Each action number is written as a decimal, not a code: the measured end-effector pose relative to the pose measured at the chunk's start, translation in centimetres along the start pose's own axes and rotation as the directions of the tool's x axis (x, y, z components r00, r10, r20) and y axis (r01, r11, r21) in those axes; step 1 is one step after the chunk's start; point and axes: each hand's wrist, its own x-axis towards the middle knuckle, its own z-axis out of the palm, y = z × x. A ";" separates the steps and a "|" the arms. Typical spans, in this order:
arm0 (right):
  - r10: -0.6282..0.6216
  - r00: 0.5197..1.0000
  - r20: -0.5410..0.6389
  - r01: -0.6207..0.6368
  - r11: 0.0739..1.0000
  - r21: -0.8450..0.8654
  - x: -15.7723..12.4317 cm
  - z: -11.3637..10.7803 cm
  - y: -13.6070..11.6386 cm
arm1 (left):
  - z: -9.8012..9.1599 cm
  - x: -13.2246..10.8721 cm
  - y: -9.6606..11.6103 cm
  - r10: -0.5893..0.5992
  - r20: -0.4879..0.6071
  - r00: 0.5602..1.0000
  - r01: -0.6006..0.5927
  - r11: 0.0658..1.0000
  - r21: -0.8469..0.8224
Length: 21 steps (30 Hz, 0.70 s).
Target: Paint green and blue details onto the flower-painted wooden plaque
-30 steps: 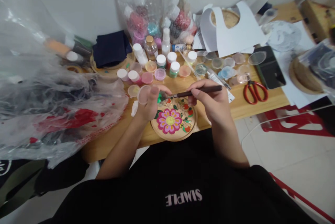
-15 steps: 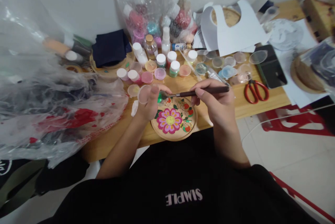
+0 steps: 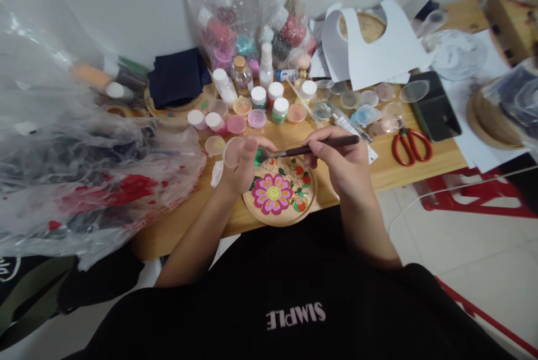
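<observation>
Mid-frame, the right hand (image 3: 343, 161) clamps a slim, dark-handled tool (image 3: 297, 151), the left hand (image 3: 241, 174) a translucent cup (image 3: 261, 155), by a round, flowered disc (image 3: 273, 194); crumpled plastic (image 3: 126, 189) crowds frame left.

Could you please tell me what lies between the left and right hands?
In the head view, the tool extends across, with part of the board below.

Pale upside-down lettering "SIMPLE" (image 3: 296, 316) across the black shirt (image 3: 210, 304).
</observation>
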 end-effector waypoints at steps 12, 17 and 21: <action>0.142 0.990 -0.008 -0.141 0.984 0.107 0.5 0.2 0.1 | 0.3 0.0 0.5 -0.032 -0.013 0.999 0.032 0.999 -0.041; 0.139 0.990 -0.015 -0.137 0.986 0.090 0.4 0.0 0.1 | 0.0 -0.1 0.3 -0.083 0.016 0.996 0.083 0.996 0.019; 0.137 0.991 -0.013 -0.135 0.987 0.082 0.3 -0.2 0.1 | -0.1 -0.4 -0.2 -0.088 0.024 0.996 0.087 0.996 0.023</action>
